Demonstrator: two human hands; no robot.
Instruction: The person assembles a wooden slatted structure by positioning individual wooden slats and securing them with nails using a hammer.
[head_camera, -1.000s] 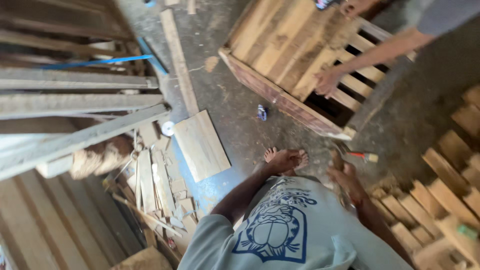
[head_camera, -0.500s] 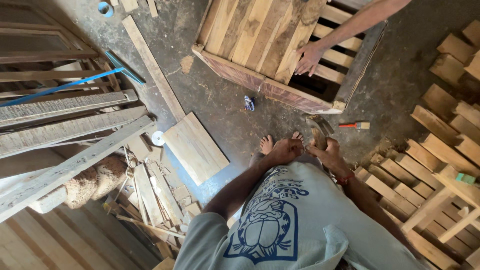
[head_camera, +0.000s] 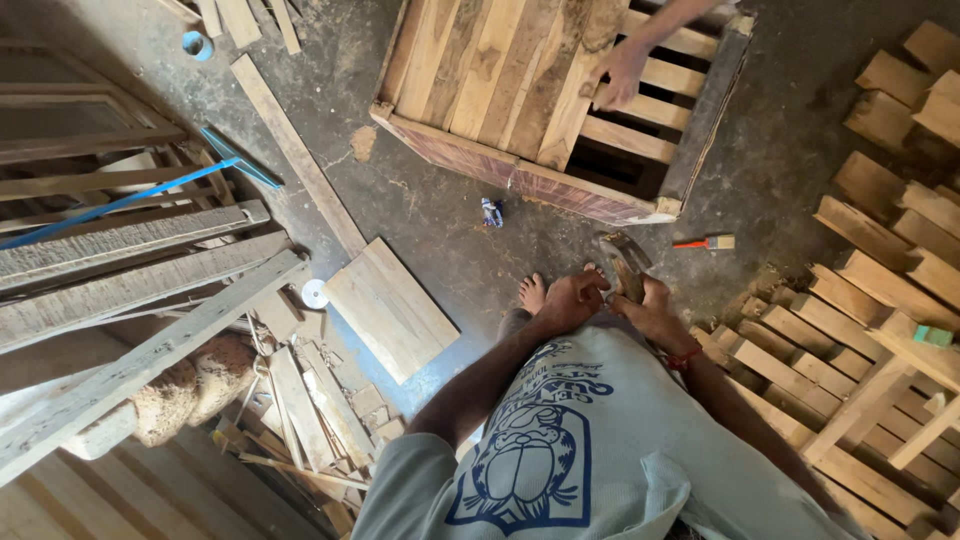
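Note:
My left hand (head_camera: 572, 300) and my right hand (head_camera: 652, 314) meet just in front of my body, both closed around a hammer (head_camera: 622, 262) whose metal head points away from me. A red band sits on my right wrist. My bare foot (head_camera: 532, 292) rests on the concrete floor beside my left hand. Beyond the hammer stands a large wooden slatted crate (head_camera: 520, 170). Another person's hand (head_camera: 620, 75) rests on its top slats.
A red-handled brush (head_camera: 705, 242) and a small blue object (head_camera: 490, 212) lie on the floor near the crate. A flat board (head_camera: 390, 310), a long plank (head_camera: 295, 150) and a tape roll (head_camera: 315, 293) lie left. Stacked planks (head_camera: 140, 290) fill the left, wood blocks (head_camera: 880, 300) the right.
My left hand, spread open a second ago, has closed next to my right hand on the hammer. The view has shifted, so the crate now sits higher in the picture.

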